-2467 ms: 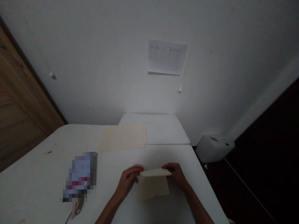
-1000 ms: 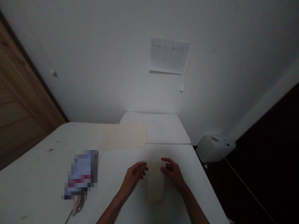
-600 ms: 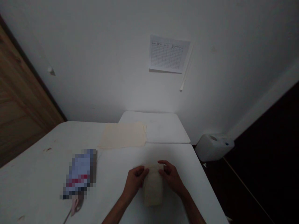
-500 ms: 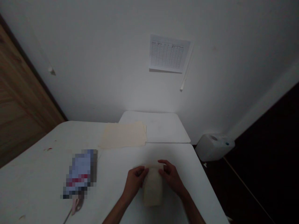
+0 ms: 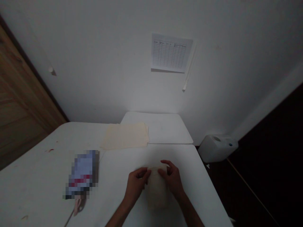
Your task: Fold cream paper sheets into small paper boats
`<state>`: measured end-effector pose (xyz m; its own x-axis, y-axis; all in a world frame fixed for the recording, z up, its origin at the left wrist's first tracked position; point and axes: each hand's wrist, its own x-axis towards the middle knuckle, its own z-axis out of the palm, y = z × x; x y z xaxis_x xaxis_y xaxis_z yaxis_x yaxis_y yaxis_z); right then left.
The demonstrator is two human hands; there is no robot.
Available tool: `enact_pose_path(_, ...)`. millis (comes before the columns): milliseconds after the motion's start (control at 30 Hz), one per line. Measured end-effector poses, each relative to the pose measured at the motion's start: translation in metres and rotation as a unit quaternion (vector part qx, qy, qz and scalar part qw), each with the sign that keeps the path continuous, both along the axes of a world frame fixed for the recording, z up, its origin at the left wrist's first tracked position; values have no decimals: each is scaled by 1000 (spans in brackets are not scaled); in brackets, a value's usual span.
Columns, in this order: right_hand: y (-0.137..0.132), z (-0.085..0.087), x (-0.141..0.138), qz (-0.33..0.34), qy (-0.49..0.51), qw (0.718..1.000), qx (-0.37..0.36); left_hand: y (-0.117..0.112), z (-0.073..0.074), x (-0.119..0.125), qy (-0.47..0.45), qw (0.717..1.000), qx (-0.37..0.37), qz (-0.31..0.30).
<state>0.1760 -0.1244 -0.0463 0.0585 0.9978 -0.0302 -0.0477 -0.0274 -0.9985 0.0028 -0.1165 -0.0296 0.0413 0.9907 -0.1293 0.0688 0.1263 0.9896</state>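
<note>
A cream folded paper (image 5: 156,190), narrow and long, lies on the white table (image 5: 35,186) in front of me. My left hand (image 5: 136,184) grips its upper left edge with curled fingers. My right hand (image 5: 172,179) pinches its upper right edge, fingers bent over the top. The two hands almost meet at the paper's far end.
A stack of cream folders (image 5: 126,136) lies farther back on the table. A pixelated object (image 5: 81,174) sits to the left, with pink-handled scissors (image 5: 77,208) just below it. A second white surface (image 5: 163,127) stands by the wall. A white container (image 5: 217,146) is on the dark floor at right.
The wide sheet held by both hands has become a narrow folded strip. My hands have closed in on its far end and my right fingers have shifted left over its top.
</note>
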Motion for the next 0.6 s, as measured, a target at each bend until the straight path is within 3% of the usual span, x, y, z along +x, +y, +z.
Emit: enact_pose_path(600,-2,1,-1,-15,-15,1000,4,-2,0,-1,8,1000,15,18)
